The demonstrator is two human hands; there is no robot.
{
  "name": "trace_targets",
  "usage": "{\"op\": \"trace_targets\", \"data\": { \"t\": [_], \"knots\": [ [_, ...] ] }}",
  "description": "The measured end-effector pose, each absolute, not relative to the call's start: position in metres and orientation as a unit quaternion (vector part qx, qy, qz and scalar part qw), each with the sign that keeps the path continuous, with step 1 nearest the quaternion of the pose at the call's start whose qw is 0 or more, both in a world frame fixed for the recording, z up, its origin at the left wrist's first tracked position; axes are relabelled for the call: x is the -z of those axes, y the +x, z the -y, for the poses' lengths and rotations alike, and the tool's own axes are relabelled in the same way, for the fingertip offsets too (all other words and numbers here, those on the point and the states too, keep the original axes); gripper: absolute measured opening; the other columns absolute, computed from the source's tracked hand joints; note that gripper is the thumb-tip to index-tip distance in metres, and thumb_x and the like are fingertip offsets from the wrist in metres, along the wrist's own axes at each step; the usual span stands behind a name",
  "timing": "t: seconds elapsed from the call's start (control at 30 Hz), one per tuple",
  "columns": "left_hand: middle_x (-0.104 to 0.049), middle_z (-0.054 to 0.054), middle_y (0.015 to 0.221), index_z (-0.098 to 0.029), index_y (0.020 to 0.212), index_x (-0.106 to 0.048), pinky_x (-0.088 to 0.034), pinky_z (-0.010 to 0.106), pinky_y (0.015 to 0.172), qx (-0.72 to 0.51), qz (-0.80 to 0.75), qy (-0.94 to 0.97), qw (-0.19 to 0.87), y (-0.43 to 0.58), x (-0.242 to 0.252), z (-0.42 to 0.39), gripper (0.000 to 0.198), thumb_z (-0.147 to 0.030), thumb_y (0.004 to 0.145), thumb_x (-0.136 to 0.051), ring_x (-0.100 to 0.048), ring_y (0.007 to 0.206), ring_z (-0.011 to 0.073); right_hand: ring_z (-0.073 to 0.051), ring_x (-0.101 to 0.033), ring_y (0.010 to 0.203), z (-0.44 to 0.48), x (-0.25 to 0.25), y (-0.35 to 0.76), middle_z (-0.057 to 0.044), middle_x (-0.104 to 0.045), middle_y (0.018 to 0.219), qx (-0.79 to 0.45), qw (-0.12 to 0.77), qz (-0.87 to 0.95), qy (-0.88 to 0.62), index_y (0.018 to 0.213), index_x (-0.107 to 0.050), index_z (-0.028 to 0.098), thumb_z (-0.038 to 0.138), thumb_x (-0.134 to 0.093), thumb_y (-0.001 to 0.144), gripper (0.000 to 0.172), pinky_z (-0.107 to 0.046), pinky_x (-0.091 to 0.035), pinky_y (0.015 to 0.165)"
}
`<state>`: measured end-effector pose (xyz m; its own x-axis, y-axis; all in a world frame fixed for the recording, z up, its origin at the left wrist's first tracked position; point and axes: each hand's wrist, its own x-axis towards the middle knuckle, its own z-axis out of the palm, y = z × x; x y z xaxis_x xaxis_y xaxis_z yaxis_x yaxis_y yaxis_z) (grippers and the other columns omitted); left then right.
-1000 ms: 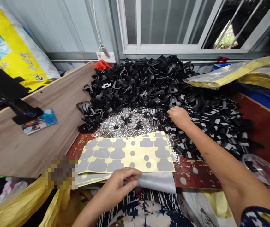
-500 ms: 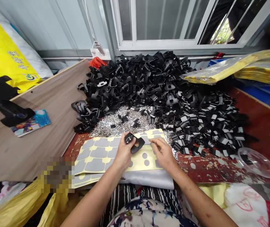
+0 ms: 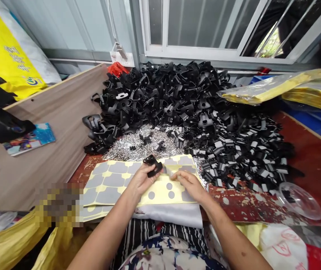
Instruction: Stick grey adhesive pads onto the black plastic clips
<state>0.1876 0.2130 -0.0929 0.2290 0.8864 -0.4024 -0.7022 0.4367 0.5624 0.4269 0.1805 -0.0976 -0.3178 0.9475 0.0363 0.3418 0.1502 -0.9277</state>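
Observation:
My left hand (image 3: pixel 141 180) grips a small black plastic clip (image 3: pixel 152 165) over a yellow backing sheet (image 3: pixel 121 185) that carries several grey adhesive pads. My right hand (image 3: pixel 189 183) is pinched at a grey pad (image 3: pixel 169 171) lifted from the sheet, just right of the clip. Both hands hover above the sheet at the table's near edge. Behind the sheet lies a heap of small silver pins (image 3: pixel 140 144), and beyond that a large pile of black plastic clips (image 3: pixel 183 105).
A wooden board (image 3: pixel 36 157) slopes at the left with a colourful card (image 3: pixel 29 139) on it. A clear plastic dish (image 3: pixel 299 200) sits at the right on the worn red table (image 3: pixel 244 204). Yellow bags (image 3: pixel 290 88) lie at the far right under a window.
My right hand came back from the black pile to the sheet. My left hand left the sheet's near edge and now holds a black clip. The right hand pinches at a pad.

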Motion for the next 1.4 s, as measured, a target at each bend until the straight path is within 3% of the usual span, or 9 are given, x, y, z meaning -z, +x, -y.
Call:
{"op": "trace_targets", "data": {
  "t": [0.1, 0.17, 0.27, 0.33, 0.47, 0.6, 0.8, 1.2, 1.4],
  "knots": [
    [-0.073, 0.006, 0.099, -0.025, 0.136, -0.061, -0.056, 0.021, 0.059, -0.528, -0.371, 0.125, 0.754, 0.189, 0.094, -0.214, 0.062, 0.002, 0.081, -0.074, -0.073, 0.076, 0.0177, -0.025, -0.075, 0.095, -0.181, 0.081, 0.444, -0.009, -0.080, 0.095, -0.605, 0.264, 0.662, -0.356, 0.098, -0.077, 0.019, 0.053, -0.059, 0.103, 0.039, -0.044, -0.058, 0.096],
    [-0.071, 0.006, 0.103, -0.027, 0.136, -0.061, -0.056, 0.023, 0.061, -0.533, -0.383, 0.135, 0.742, 0.190, 0.093, -0.213, 0.066, 0.001, 0.078, -0.077, -0.072, 0.080, 0.0182, -0.024, -0.075, 0.093, -0.180, 0.076, 0.450, -0.008, -0.079, 0.094, -0.641, 0.280, 0.629, -0.338, 0.100, -0.073, 0.019, 0.054, -0.071, 0.096, 0.036, -0.042, -0.059, 0.093],
    [-0.068, 0.005, 0.108, -0.033, 0.137, -0.060, -0.056, 0.027, 0.067, -0.525, -0.382, 0.189, 0.737, 0.194, 0.085, -0.204, 0.074, -0.003, 0.073, -0.083, -0.071, 0.084, 0.0196, -0.021, -0.070, 0.088, -0.179, 0.075, 0.447, -0.003, -0.073, 0.090, -0.569, 0.400, 0.599, -0.396, 0.098, -0.065, 0.022, 0.047, -0.085, 0.082, 0.036, -0.036, -0.058, 0.085],
    [-0.067, 0.004, 0.109, -0.034, 0.136, -0.061, -0.056, 0.030, 0.071, -0.508, -0.360, 0.226, 0.749, 0.197, 0.075, -0.192, 0.071, -0.013, 0.074, -0.088, -0.068, 0.085, 0.0194, -0.019, -0.067, 0.085, -0.177, 0.075, 0.439, -0.001, -0.068, 0.088, -0.495, 0.466, 0.590, -0.436, 0.101, -0.063, 0.024, 0.041, -0.085, 0.081, 0.034, -0.033, -0.058, 0.081],
    [-0.066, 0.007, 0.109, -0.031, 0.130, -0.066, -0.056, 0.031, 0.069, -0.489, -0.323, 0.227, 0.778, 0.204, 0.056, -0.171, 0.056, -0.045, 0.080, -0.089, -0.062, 0.083, 0.0197, -0.019, -0.067, 0.089, -0.168, 0.069, 0.419, -0.002, -0.067, 0.093, -0.420, 0.505, 0.602, -0.455, 0.108, -0.061, 0.026, 0.029, -0.075, 0.086, 0.026, -0.034, -0.058, 0.086],
    [-0.069, 0.010, 0.115, -0.027, 0.126, -0.068, -0.056, 0.032, 0.066, -0.500, -0.315, 0.205, 0.780, 0.212, 0.054, -0.163, 0.055, -0.057, 0.084, -0.084, -0.065, 0.089, 0.0240, -0.018, -0.067, 0.089, -0.162, 0.070, 0.402, -0.002, -0.068, 0.093, -0.406, 0.524, 0.595, -0.455, 0.108, -0.061, 0.025, 0.025, -0.072, 0.086, 0.024, -0.035, -0.057, 0.087],
    [-0.070, 0.010, 0.120, -0.029, 0.129, -0.065, -0.060, 0.039, 0.076, -0.485, -0.298, 0.210, 0.795, 0.214, 0.060, -0.163, 0.051, -0.061, 0.090, -0.075, -0.069, 0.098, 0.0280, -0.018, -0.067, 0.085, -0.164, 0.081, 0.393, -0.001, -0.068, 0.090, -0.422, 0.531, 0.571, -0.462, 0.105, -0.063, 0.024, 0.027, -0.075, 0.083, 0.025, -0.035, -0.056, 0.084],
    [-0.066, 0.011, 0.124, -0.029, 0.137, -0.058, -0.058, 0.033, 0.066, -0.457, -0.265, 0.231, 0.818, 0.216, 0.065, -0.163, 0.056, -0.063, 0.094, -0.070, -0.069, 0.088, 0.0228, -0.019, -0.066, 0.088, -0.160, 0.084, 0.396, -0.001, -0.069, 0.092, -0.397, 0.535, 0.574, -0.477, 0.103, -0.067, 0.024, 0.023, -0.074, 0.084, 0.020, -0.035, -0.054, 0.086],
    [-0.063, 0.011, 0.128, -0.028, 0.134, -0.056, -0.057, 0.034, 0.060, -0.464, -0.264, 0.241, 0.811, 0.214, 0.066, -0.161, 0.052, -0.057, 0.094, -0.070, -0.069, 0.087, 0.0244, -0.020, -0.067, 0.091, -0.158, 0.088, 0.396, -0.002, -0.070, 0.093, -0.389, 0.523, 0.588, -0.479, 0.105, -0.068, 0.024, 0.025, -0.073, 0.087, 0.019, -0.036, -0.054, 0.088]
  ]
}}
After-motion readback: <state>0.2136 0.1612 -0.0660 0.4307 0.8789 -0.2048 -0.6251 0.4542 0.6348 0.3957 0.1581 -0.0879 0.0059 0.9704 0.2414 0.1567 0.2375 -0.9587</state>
